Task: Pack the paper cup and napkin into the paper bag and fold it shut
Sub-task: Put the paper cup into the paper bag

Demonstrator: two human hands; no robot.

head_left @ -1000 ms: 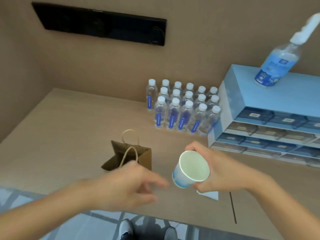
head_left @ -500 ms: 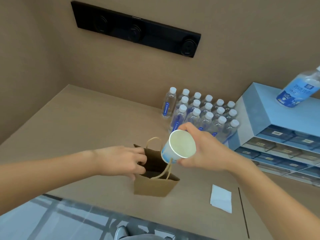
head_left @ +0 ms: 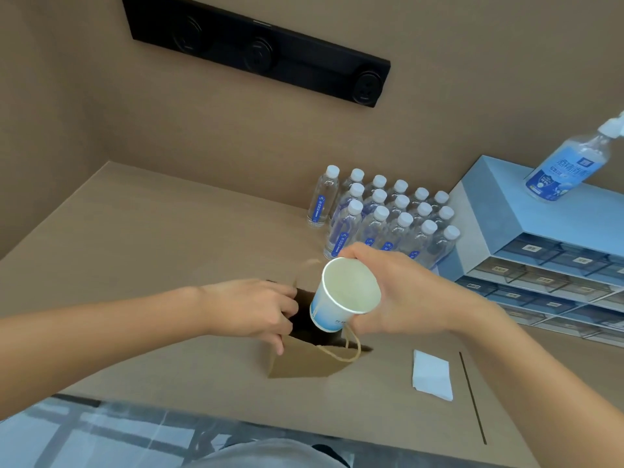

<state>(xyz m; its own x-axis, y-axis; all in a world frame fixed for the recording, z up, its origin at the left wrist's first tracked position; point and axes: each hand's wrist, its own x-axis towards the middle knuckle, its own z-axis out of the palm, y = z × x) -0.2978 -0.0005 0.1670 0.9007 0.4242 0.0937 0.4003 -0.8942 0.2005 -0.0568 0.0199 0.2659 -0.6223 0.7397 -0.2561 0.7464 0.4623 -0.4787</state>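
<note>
A small brown paper bag (head_left: 304, 361) with twine handles stands on the tan table, its mouth open and dark inside. My left hand (head_left: 251, 307) grips the bag's left rim and holds it open. My right hand (head_left: 408, 298) holds a white and blue paper cup (head_left: 341, 295), tilted with its open end towards me, its base right over the bag's mouth. A folded white napkin (head_left: 432, 374) lies flat on the table to the right of the bag.
Several small water bottles (head_left: 381, 217) stand grouped behind the bag. A blue drawer unit (head_left: 526, 238) sits at the right with a spray bottle (head_left: 564, 170) on top. A black socket strip (head_left: 256, 50) is on the back wall. The table's near edge runs below the bag.
My left hand went from hovering near the bag to gripping its rim and opening it. My right hand carried the cup from beside the bag to just over its mouth.
</note>
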